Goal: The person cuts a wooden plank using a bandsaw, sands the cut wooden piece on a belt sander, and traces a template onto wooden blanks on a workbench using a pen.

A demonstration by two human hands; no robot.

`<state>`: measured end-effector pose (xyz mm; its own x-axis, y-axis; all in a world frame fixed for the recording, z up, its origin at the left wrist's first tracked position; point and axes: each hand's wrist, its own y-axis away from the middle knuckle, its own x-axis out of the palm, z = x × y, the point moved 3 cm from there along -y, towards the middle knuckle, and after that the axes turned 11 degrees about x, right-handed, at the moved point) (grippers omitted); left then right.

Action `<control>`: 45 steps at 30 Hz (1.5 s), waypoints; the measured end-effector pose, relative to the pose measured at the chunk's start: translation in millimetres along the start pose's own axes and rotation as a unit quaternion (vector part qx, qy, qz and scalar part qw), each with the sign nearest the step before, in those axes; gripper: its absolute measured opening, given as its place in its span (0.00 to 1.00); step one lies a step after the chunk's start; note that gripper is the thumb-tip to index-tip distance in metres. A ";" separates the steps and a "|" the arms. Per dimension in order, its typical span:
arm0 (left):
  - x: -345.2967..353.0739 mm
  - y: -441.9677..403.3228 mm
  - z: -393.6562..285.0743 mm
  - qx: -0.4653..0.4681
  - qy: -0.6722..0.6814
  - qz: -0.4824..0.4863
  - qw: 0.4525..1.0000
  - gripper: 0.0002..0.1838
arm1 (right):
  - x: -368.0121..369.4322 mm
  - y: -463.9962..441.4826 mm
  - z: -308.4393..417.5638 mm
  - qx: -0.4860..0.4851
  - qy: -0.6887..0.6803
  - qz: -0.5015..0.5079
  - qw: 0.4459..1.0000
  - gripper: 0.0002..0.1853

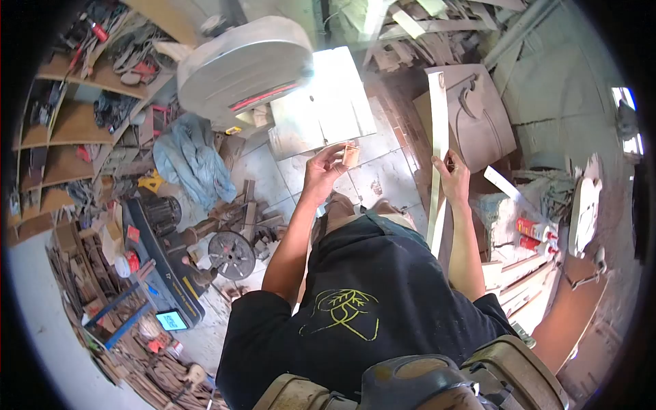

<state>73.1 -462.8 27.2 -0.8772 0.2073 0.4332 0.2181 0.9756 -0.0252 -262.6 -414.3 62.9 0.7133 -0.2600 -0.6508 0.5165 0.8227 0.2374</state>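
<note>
Block (350, 156), probably wooden, sits pinched in my left hand (320, 176) near the machine table (342, 102), my right hand (454, 181) grips a strip (439, 123) to the table's right, and I judge moving from this hold needs clearance.

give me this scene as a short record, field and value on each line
place: cluttered workshop
left hand: holds a small wooden piece in the fingers
right hand: holds a long pale strip partway along
ahead: machine, brightly lit table
left side: shelves, blue cloth
right side: red-and-white bottles
</note>
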 end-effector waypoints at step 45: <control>285.4 74.9 98.4 -0.266 0.082 0.336 0.900 0.23 | -201.9 297.7 -200.1 0.186 -0.279 -0.360 0.870 0.22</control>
<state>-203.0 -323.4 60.2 -0.4052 0.6822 0.6086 0.8880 0.4519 0.0846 -347.7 -15.7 120.7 0.2061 -0.9313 -0.3002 0.9687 0.1509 0.1969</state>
